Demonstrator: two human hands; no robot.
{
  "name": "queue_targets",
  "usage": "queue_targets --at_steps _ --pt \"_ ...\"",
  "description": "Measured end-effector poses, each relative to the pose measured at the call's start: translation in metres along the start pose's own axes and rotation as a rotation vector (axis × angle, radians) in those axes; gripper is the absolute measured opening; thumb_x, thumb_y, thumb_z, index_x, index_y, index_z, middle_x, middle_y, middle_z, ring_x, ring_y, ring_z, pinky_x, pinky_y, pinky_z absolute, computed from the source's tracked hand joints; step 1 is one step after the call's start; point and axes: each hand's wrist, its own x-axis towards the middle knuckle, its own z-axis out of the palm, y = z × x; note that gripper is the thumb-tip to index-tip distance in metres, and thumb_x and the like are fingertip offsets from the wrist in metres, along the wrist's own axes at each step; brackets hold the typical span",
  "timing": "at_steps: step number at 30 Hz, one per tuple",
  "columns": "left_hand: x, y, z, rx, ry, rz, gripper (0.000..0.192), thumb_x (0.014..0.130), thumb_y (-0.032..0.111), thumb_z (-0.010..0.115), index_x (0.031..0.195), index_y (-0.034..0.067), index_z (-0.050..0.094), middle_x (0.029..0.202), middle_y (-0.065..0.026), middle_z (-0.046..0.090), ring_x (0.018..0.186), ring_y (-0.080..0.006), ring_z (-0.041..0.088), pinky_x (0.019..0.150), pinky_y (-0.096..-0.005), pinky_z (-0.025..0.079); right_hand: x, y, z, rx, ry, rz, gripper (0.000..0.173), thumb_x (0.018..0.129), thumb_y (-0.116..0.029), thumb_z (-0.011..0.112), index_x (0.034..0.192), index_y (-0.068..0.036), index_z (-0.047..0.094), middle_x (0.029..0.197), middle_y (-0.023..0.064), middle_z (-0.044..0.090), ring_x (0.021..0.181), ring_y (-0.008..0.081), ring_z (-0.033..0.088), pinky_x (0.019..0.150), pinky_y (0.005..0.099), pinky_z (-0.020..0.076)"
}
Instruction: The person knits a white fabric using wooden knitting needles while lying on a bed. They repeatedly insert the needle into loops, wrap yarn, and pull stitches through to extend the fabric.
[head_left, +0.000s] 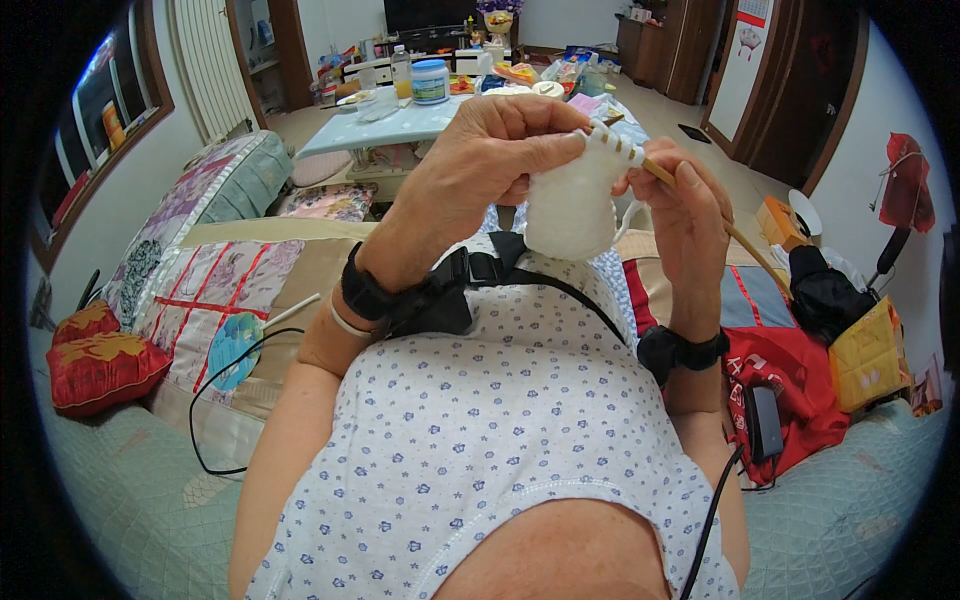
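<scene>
My left hand (506, 146) pinches the top left edge of a white knitted piece (574, 206) between thumb and fingers. Several white loops sit along a wooden knitting needle (661, 174) at the top of that piece. My right hand (686, 210) grips the needle just right of the loops, its thumb raised along it. A thin wooden shaft runs on past this hand, down to the right. Beside my left fingertips a pointed wooden tip (615, 120) pokes out; whether it belongs to a second needle I cannot tell. A strand of white yarn (627, 221) hangs near my right fingers.
Ahead stands a low table (360, 131) bearing a blue-lidded tub (430, 82), a bottle (401, 71) and packets. On the sofa lie red cushions (109, 371), a hand fan (236, 352) and a red bag (795, 382). Black cables (193, 420) run beside both arms.
</scene>
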Motion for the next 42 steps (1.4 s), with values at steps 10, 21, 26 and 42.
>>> queue_targets --at_steps 10,21,26,42 --pt "0.0 -0.007 0.005 0.077 0.071 0.018 0.016 0.087 0.01 0.063 0.097 -0.001 0.068 0.079 0.0003 0.063 0.065 -0.0036 0.052 0.056 -0.0186 0.042 0.009 -0.001 0.024 -1.043 0.036 -0.521 0.01 0.08 -0.003 0.06 0.088 -0.001 0.055 0.083 0.0116 0.054 0.075 0.0285 0.05 0.066 0.0382 0.0419" --pt "-0.005 -0.005 0.002 -0.01 -0.017 -0.032 0.023 0.093 0.013 0.056 0.11 0.001 0.064 0.079 0.0007 0.06 0.059 -0.002 0.046 0.049 -0.0157 0.034 0.0 0.011 0.023 -0.761 0.201 -0.383 0.016 0.09 -0.012 0.055 0.102 -0.001 0.053 0.085 0.0115 0.056 0.071 0.0212 0.054 0.065 0.0321 0.0452" --pt "-0.003 -0.009 -0.006 0.011 -0.071 -0.001 0.028 0.094 0.011 0.052 0.118 -0.001 0.059 0.084 -0.0043 0.063 0.063 -0.0061 0.055 0.054 -0.0187 0.046 -0.002 0.016 0.022 -0.769 0.179 -0.317 0.032 0.094 -0.018 0.048 0.119 0.001 0.052 0.091 0.0132 0.056 0.077 0.0215 0.056 0.068 0.0319 0.0461" --pt "0.0 -0.011 -0.01 0.009 -0.022 -0.082 0.026 0.088 0.011 0.064 0.109 -0.004 0.063 0.063 -0.0043 0.059 0.047 -0.0096 0.056 0.041 -0.0209 0.045 -0.006 0.013 0.026 -0.851 0.193 -0.325 0.03 0.091 -0.009 0.051 0.118 0.004 0.055 0.087 0.0123 0.057 0.077 0.0226 0.055 0.067 0.0337 0.0458"
